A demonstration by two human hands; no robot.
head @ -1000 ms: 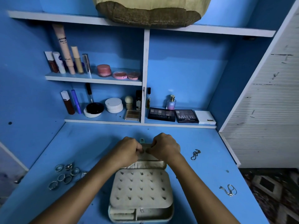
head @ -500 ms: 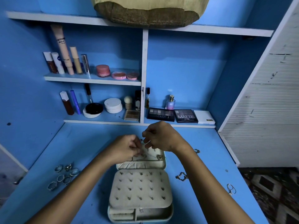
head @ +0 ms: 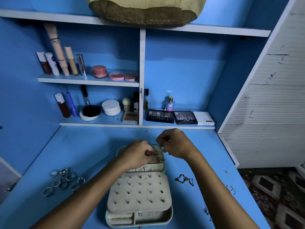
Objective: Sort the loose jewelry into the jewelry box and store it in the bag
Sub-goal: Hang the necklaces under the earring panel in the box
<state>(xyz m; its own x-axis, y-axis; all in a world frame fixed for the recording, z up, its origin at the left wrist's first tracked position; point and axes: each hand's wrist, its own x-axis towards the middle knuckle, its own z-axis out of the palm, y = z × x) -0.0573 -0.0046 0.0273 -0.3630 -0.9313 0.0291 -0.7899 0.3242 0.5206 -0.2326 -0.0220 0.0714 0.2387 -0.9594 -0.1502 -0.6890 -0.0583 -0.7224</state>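
Gold chain [head: 159,159] pinched by both hands [head: 140,154] [head: 175,146] over the box lid [head: 158,169]. Rings [head: 63,180] left, another chain [head: 184,179] right — plenty unsorted.

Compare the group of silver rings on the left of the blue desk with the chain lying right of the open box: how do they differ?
The silver rings are several separate round bands, spread in a loose cluster left of the beige jewelry box. The thin chain is one piece, crumpled in an irregular heap right of the box. Both lie loose on the blue desk, outside the box, touched by neither hand.
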